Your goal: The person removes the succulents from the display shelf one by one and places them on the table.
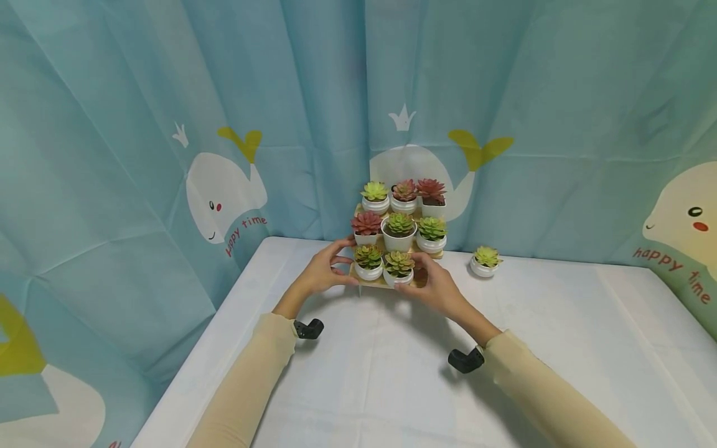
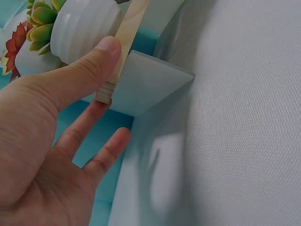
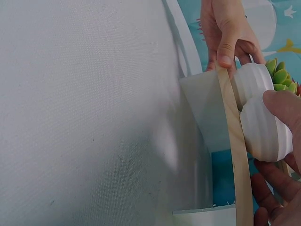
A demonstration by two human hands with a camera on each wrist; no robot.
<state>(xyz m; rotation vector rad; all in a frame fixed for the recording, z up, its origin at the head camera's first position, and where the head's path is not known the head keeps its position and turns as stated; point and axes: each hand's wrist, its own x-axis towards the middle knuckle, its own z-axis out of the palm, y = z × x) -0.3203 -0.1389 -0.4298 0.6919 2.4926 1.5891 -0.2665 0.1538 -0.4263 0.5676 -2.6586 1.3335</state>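
A tiered wooden plant stand (image 1: 420, 280) with white side legs (image 3: 204, 106) holds several potted succulents in three rows. My left hand (image 1: 325, 269) pinches the left end of its lowest board (image 2: 129, 33), thumb on the front edge and a finger behind. My right hand (image 1: 439, 287) grips a white-potted succulent (image 1: 399, 264) on the lowest tier, thumb on the pot's front and fingers around its right side. Another potted succulent (image 1: 368, 258) stands directly left of it, the two pots touching or nearly so. Bare wood shows at the lowest tier's right end.
One more potted succulent (image 1: 485, 260) stands on the white-covered table (image 1: 560, 323), right of the stand. A blue curtain (image 1: 325, 93) with whale prints hangs close behind the table and along its left side. Small black wrist cameras (image 1: 466, 360) sit under both wrists.
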